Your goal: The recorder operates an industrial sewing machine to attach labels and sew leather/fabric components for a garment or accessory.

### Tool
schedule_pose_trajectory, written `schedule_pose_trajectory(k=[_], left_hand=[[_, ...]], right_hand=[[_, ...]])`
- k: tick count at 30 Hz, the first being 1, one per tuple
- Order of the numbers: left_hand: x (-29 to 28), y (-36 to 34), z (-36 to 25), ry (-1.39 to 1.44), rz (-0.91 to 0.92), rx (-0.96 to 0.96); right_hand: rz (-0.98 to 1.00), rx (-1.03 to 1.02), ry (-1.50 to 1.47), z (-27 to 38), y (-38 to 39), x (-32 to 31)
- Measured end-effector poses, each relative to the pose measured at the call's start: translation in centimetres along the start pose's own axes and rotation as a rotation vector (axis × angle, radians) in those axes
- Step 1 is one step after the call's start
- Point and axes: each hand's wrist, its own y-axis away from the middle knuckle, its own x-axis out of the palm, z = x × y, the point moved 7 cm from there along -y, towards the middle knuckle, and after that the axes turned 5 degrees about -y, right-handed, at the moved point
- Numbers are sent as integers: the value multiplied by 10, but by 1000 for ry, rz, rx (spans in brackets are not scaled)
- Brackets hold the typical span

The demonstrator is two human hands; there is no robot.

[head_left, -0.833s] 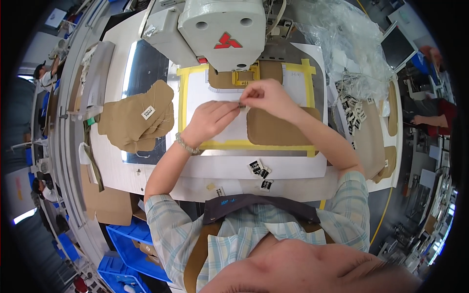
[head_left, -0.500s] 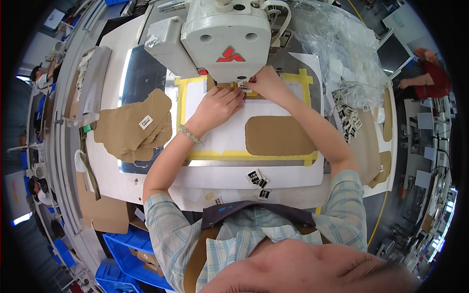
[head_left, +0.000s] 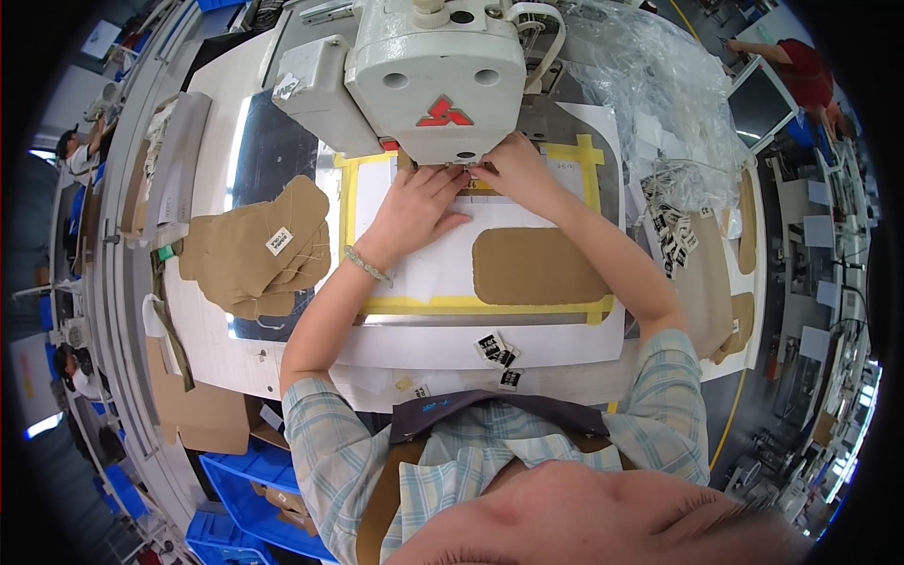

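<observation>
My left hand (head_left: 414, 209) and my right hand (head_left: 509, 168) meet under the head of a white sewing machine (head_left: 424, 75), fingertips pinching a small label close to the needle. The label is mostly hidden by my fingers and the machine head. Both hands rest on a white template (head_left: 443, 273) edged with yellow tape. A tan rounded fabric piece (head_left: 537, 266) lies in the template just below my right wrist.
A stack of tan fabric pieces (head_left: 259, 250) lies to the left. Small black-and-white labels (head_left: 496, 350) sit near the table's front edge, with more labels (head_left: 673, 231) at the right beside crumpled clear plastic (head_left: 659, 85). Blue bins (head_left: 254, 480) stand below left. Other people work at the edges.
Both hands have moved away from me, from the middle of the template up under the machine head, carrying the small label with them.
</observation>
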Motion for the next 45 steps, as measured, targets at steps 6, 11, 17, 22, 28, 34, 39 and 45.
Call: schedule_pose_trajectory(k=[6, 11, 17, 22, 28, 34, 39, 45], left_hand=[[2, -1, 6, 69, 52, -62], [1, -1, 16, 173, 98, -55], [4, 2, 18, 193, 38, 25], [2, 9, 13, 122, -32, 69], [0, 6, 19, 32, 47, -78], [0, 7, 20, 4, 81, -101], [-2, 9, 20, 17, 16, -100], [-7, 10, 30, -49, -91, -181]], right_hand=[[96, -280, 122, 9, 24, -6], [102, -393, 94, 10, 32, -5], [28, -392, 97, 4, 37, 6], [-7, -462, 155, 10, 38, 6], [-8, -467, 145, 10, 38, 5], [23, -444, 141, 10, 38, 6], [22, -443, 142, 11, 38, 7], [-4, -477, 167, 8, 38, 8]])
